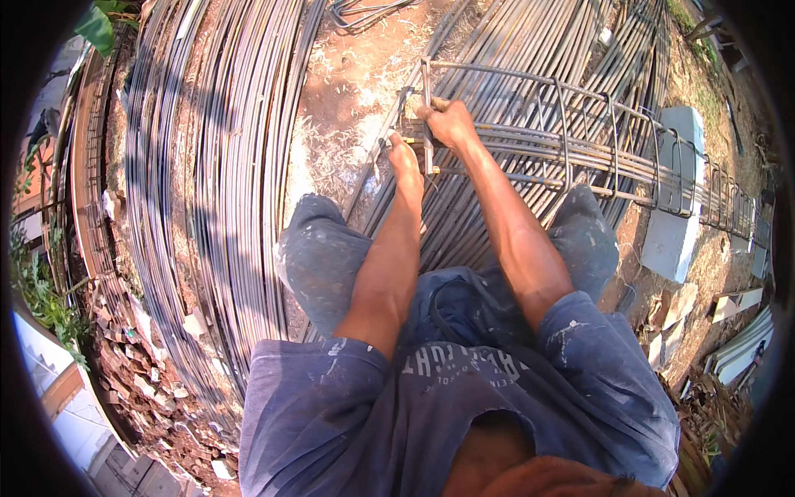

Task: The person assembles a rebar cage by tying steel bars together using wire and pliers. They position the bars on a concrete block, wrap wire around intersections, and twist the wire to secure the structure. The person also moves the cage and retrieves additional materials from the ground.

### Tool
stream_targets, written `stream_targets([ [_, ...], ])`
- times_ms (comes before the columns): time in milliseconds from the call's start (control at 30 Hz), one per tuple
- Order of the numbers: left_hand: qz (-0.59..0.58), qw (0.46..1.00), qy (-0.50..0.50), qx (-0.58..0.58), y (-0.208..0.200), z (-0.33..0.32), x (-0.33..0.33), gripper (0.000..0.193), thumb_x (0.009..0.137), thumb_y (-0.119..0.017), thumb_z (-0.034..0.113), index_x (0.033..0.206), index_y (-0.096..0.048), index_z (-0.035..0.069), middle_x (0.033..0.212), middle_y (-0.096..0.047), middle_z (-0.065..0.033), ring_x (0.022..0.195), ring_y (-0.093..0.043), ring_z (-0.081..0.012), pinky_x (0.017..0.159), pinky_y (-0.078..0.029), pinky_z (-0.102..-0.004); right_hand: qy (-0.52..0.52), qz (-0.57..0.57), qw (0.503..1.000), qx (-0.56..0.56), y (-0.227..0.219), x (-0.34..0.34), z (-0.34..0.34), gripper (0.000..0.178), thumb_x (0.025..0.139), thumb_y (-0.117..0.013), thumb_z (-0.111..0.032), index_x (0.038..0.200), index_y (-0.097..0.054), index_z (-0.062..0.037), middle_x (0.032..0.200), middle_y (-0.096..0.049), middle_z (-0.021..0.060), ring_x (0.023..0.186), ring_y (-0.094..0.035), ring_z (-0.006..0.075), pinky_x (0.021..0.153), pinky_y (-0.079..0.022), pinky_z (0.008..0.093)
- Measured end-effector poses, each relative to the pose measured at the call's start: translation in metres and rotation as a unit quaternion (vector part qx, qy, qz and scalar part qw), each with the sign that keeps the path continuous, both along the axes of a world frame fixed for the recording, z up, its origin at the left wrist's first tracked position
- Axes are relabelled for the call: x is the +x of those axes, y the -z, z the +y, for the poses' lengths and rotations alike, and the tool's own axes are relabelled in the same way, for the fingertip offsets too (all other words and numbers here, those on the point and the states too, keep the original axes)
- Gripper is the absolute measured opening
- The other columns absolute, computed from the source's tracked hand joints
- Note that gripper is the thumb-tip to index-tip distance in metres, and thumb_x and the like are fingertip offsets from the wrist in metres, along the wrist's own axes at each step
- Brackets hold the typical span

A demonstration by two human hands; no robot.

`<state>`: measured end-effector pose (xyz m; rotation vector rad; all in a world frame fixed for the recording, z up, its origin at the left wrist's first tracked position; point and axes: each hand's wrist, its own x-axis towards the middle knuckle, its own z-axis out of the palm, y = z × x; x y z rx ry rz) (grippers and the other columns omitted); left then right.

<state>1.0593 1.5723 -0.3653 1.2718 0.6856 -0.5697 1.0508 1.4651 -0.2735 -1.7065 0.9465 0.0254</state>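
Note:
A long rebar cage (pixel 613 141) of lengthwise bars and square stirrups stretches from in front of me off to the right. Its near end has a rusty upright piece (pixel 428 153), seen edge-on, which looks like the end stirrup. My right hand (pixel 451 124) is closed on that end piece, fingers bent round its upper half. Just left of it, my left hand (pixel 404 157) is closed low beside the bar ends. A small yellowish bit shows by its fingers; what it holds is too small to name.
Long loose rebars (pixel 240 124) lie in bundles at left, and more (pixel 513 50) lie under the cage. A pale grey block (pixel 675 190) supports the cage at right. Broken brick rubble (pixel 149 373) covers the lower left. Bent steel pieces (pixel 364 12) lie at the far edge.

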Motion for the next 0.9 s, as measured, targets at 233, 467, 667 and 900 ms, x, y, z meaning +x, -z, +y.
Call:
stream_targets([
  [233,-0.081,0.993,0.065,0.053,-0.001,-0.003,0.001,0.066,0.098,-0.044,0.055,0.107,-0.059,-0.009,0.094,-0.065,-0.0152,0.082,-0.062,-0.0252,0.071,-0.049,-0.0402,-0.015,0.063,0.997,-0.037,-0.009,0.0,-0.004,0.045,0.078,-0.071,-0.041,0.098,-0.073,-0.0003,0.092,-0.071,0.0234,0.089,-0.07,0.0345,0.085,-0.052,0.0418],
  [467,-0.108,0.99,0.057,-0.064,-0.018,-0.011,0.005,0.051,0.101,-0.037,0.042,0.106,-0.061,-0.004,0.095,-0.067,-0.0116,0.081,-0.066,-0.0221,0.07,-0.055,-0.0348,0.014,0.034,0.999,0.007,-0.013,0.003,-0.001,0.049,0.075,-0.069,-0.039,0.094,-0.072,0.0053,0.09,-0.069,0.0267,0.083,-0.069,0.0361,0.078,-0.053,0.0441],
  [667,-0.042,0.996,0.07,0.033,-0.013,-0.02,0.01,0.055,0.101,-0.04,0.045,0.104,-0.061,-0.005,0.097,-0.064,-0.0114,0.084,-0.059,-0.0187,0.075,-0.048,-0.0334,0.093,-0.137,0.986,0.018,-0.077,-0.003,-0.025,0.042,0.081,-0.071,-0.031,0.111,-0.071,-0.0016,0.093,-0.071,0.0131,0.086,-0.067,0.0232,0.077,-0.054,0.0383],
  [900,-0.124,0.976,0.024,0.18,-0.043,-0.004,0.025,0.05,0.098,-0.045,0.045,0.078,-0.049,-0.001,0.074,-0.048,-0.0108,0.068,-0.047,-0.0197,0.066,-0.043,-0.0411,0.09,-0.123,0.98,-0.13,-0.235,-0.129,-0.144,0.043,0.096,-0.058,-0.038,0.119,-0.06,-0.0024,0.086,-0.062,0.0104,0.068,-0.061,0.0152,0.063,-0.055,0.0292],
])
